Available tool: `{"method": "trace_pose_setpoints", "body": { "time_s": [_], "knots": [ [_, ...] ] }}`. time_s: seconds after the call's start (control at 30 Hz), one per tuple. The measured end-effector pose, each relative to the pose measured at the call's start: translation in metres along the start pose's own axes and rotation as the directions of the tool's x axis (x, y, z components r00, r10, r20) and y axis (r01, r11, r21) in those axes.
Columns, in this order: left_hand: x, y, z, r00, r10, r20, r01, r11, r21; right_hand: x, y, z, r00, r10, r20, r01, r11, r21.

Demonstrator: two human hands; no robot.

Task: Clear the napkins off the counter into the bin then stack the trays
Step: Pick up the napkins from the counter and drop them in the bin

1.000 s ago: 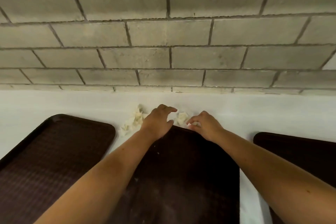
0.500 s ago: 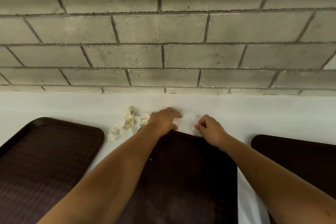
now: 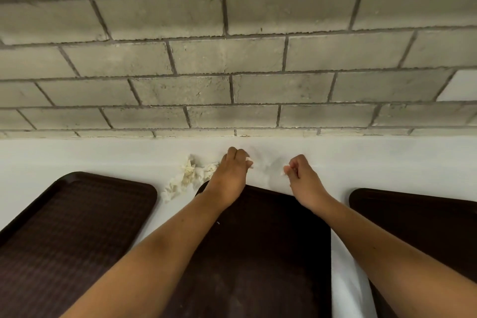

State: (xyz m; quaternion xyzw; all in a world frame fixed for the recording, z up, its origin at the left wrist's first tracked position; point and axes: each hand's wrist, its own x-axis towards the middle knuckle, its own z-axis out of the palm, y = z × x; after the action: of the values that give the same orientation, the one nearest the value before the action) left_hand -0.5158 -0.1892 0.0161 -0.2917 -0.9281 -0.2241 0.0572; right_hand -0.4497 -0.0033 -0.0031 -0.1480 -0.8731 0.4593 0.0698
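Note:
Three dark brown trays lie side by side on the white counter: the left tray, the middle tray under my forearms, and the right tray. A loose pile of crumpled white napkins lies on the counter between the left and middle trays. My left hand is curled just beyond the middle tray's far edge, and a bit of white napkin shows at its fingertips. My right hand is curled too, pinching a small white napkin scrap. The bin is out of view.
A grey block wall rises directly behind the counter, close to my hands. Narrow strips of white counter run between the trays.
Both hands have closed over the napkin pieces that lay behind the middle tray, and they have moved apart. The pile on the left has not moved.

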Motion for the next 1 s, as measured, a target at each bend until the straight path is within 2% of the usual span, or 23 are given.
{"method": "trace_pose_setpoints", "body": {
  "time_s": [0.17, 0.27, 0.37, 0.43, 0.6, 0.67, 0.73, 0.77, 0.87, 1.0],
  "knots": [
    [-0.060, 0.026, -0.032, 0.977, -0.163, 0.137, 0.195, 0.946, -0.258, -0.048, -0.024, -0.013, 0.993, -0.110, 0.041, 0.108, 0.993, 0.053],
    [-0.095, 0.044, -0.044, 0.975, -0.212, 0.062, 0.221, 0.909, -0.354, -0.079, -0.032, -0.023, 0.979, -0.188, 0.076, 0.194, 0.979, -0.070],
    [-0.127, 0.069, -0.056, 0.917, -0.395, 0.060, 0.375, 0.798, -0.472, -0.112, -0.040, -0.031, 0.964, -0.217, 0.151, 0.242, 0.955, -0.173],
    [-0.150, 0.083, -0.063, 0.891, -0.447, 0.076, 0.416, 0.742, -0.525, -0.133, -0.044, -0.036, 0.960, -0.200, 0.194, 0.236, 0.955, -0.181],
    [-0.210, 0.102, -0.066, 0.903, -0.424, 0.067, 0.412, 0.814, -0.410, -0.172, -0.031, -0.041, 0.949, -0.253, 0.187, 0.281, 0.949, -0.140],
    [-0.231, 0.111, -0.063, 0.891, -0.421, 0.169, 0.448, 0.756, -0.478, -0.192, -0.024, -0.040, 0.941, -0.262, 0.216, 0.289, 0.951, -0.105],
    [-0.249, 0.121, -0.062, 0.870, -0.413, 0.269, 0.490, 0.665, -0.563, -0.212, -0.018, -0.042, 0.926, -0.285, 0.248, 0.327, 0.933, -0.151],
    [-0.257, 0.126, -0.062, 0.866, -0.408, 0.287, 0.497, 0.652, -0.573, -0.222, -0.016, -0.043, 0.923, -0.295, 0.245, 0.341, 0.924, -0.172],
    [-0.280, 0.143, -0.067, 0.872, -0.392, 0.294, 0.489, 0.658, -0.573, -0.253, -0.013, -0.051, 0.931, -0.300, 0.207, 0.346, 0.906, -0.245],
    [-0.310, 0.161, -0.064, 0.891, -0.363, 0.272, 0.454, 0.730, -0.511, -0.302, 0.003, -0.058, 0.949, -0.244, 0.199, 0.302, 0.884, -0.358]
  ]
}}
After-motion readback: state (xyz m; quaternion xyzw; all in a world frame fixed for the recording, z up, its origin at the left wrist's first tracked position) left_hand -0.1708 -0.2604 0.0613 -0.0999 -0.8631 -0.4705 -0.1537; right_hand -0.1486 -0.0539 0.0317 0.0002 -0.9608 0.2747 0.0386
